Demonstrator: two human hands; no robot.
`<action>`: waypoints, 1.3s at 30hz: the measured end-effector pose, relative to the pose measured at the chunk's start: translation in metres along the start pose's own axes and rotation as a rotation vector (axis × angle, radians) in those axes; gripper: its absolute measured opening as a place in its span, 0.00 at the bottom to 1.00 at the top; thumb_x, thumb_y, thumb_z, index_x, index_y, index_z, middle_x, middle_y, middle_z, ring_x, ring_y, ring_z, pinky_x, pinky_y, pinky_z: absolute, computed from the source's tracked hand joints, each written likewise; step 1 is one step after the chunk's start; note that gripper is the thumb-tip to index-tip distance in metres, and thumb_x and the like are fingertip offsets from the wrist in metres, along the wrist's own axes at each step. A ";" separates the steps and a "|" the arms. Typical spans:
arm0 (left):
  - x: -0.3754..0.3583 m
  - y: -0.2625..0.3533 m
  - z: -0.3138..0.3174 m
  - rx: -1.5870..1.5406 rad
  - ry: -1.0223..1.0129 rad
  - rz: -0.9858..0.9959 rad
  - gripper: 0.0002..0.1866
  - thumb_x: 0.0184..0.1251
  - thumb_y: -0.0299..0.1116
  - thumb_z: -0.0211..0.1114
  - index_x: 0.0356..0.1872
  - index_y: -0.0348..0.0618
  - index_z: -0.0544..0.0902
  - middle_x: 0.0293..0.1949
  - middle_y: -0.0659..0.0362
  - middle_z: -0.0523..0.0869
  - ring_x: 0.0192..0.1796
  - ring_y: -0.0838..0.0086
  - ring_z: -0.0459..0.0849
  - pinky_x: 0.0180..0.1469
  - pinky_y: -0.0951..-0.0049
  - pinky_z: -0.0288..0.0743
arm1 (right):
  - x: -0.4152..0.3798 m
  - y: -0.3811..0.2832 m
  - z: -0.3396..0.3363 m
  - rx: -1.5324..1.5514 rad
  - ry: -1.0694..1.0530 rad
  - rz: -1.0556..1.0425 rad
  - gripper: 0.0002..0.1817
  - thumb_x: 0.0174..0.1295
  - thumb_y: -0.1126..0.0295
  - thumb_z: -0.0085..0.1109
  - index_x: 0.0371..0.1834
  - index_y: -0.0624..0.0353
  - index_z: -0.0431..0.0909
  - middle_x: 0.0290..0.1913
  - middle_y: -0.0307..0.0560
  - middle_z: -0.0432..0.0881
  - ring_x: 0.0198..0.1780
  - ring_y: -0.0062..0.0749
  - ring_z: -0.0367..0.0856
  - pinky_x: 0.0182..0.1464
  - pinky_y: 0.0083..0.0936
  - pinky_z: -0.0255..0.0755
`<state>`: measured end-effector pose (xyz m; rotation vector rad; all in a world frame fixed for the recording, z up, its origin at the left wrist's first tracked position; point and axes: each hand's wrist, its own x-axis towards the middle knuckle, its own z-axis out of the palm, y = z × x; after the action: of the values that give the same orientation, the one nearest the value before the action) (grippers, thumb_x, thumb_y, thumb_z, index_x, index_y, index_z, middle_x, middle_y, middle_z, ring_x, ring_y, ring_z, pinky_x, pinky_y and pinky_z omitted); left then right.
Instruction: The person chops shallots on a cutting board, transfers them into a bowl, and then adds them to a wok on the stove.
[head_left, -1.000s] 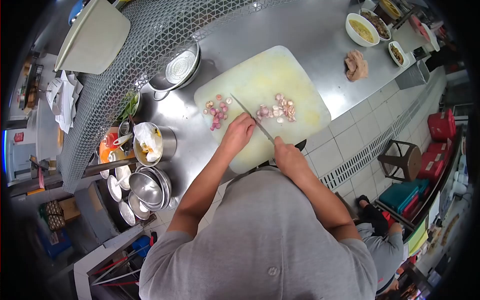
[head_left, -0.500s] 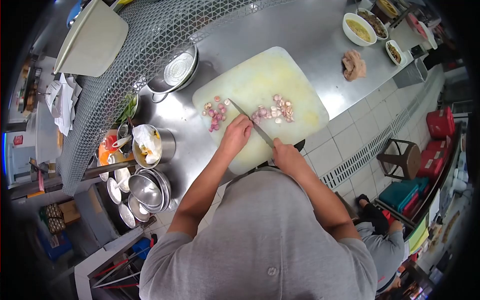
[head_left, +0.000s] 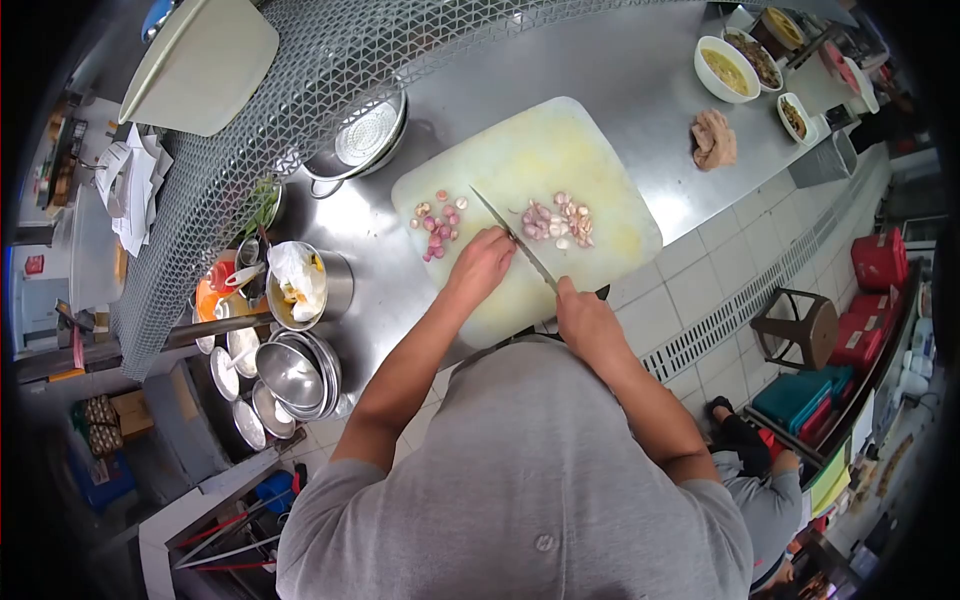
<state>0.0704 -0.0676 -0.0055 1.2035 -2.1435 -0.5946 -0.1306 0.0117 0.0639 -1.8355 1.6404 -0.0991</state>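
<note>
My right hand (head_left: 590, 318) is wrapped round the handle of a kitchen knife (head_left: 522, 246), whose blade slants across the white cutting board (head_left: 510, 150) with its tip pointing away to the left. Close beside the blade, my left hand (head_left: 482, 262) has its fingers bent and pressed together; whatever is under them is hidden. Left of the blade lie several small pink-red shallots (head_left: 437, 232), loosely scattered. On the other side, a heap of paler shallots (head_left: 545, 222) rests on the board, with peelings or trimmed bits (head_left: 578, 222) at its right edge.
A crumpled brown cloth (head_left: 713, 140) and bowls of food (head_left: 726, 70) are on the steel counter at right. Metal strainers (head_left: 365, 135), a pot (head_left: 338, 285) and stacked steel bowls (head_left: 300, 378) stand at left. A wire mesh (head_left: 330, 70) borders the far side. Another person (head_left: 760, 500) is at lower right.
The knife has shifted slightly forward and right over the board, with both hands moving a little along with it. The view has also shifted slightly. Both groups of shallots look much the same.
</note>
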 end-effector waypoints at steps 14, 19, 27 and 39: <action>-0.001 -0.003 -0.001 -0.016 0.008 -0.025 0.05 0.54 0.18 0.65 0.32 0.36 0.83 0.35 0.53 0.82 0.41 0.57 0.82 0.44 0.61 0.77 | 0.002 0.007 0.009 0.017 -0.063 0.047 0.08 0.66 0.76 0.44 0.46 0.65 0.65 0.35 0.74 0.82 0.41 0.71 0.83 0.45 0.57 0.77; -0.003 -0.004 -0.002 -0.005 0.051 -0.022 0.05 0.54 0.18 0.66 0.32 0.36 0.83 0.35 0.52 0.82 0.40 0.56 0.82 0.43 0.61 0.77 | 0.001 0.002 0.006 -0.003 -0.070 0.026 0.06 0.67 0.74 0.43 0.44 0.65 0.65 0.36 0.75 0.82 0.40 0.73 0.82 0.45 0.59 0.76; -0.002 -0.013 -0.022 0.076 0.189 -0.048 0.06 0.56 0.21 0.65 0.35 0.39 0.82 0.38 0.54 0.81 0.41 0.57 0.81 0.44 0.59 0.78 | 0.004 0.007 0.014 0.031 -0.027 0.022 0.09 0.71 0.68 0.45 0.46 0.63 0.66 0.34 0.75 0.82 0.39 0.73 0.82 0.44 0.61 0.75; 0.032 -0.100 -0.095 0.185 0.095 -0.472 0.16 0.53 0.29 0.69 0.45 0.38 0.86 0.33 0.53 0.83 0.33 0.62 0.84 0.40 0.65 0.80 | 0.027 0.062 -0.013 0.122 0.149 0.055 0.10 0.71 0.68 0.49 0.46 0.63 0.69 0.33 0.74 0.81 0.39 0.72 0.81 0.45 0.60 0.73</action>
<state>0.1830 -0.1529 0.0083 1.8248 -1.8701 -0.5266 -0.1841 -0.0173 0.0326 -1.7253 1.7451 -0.3121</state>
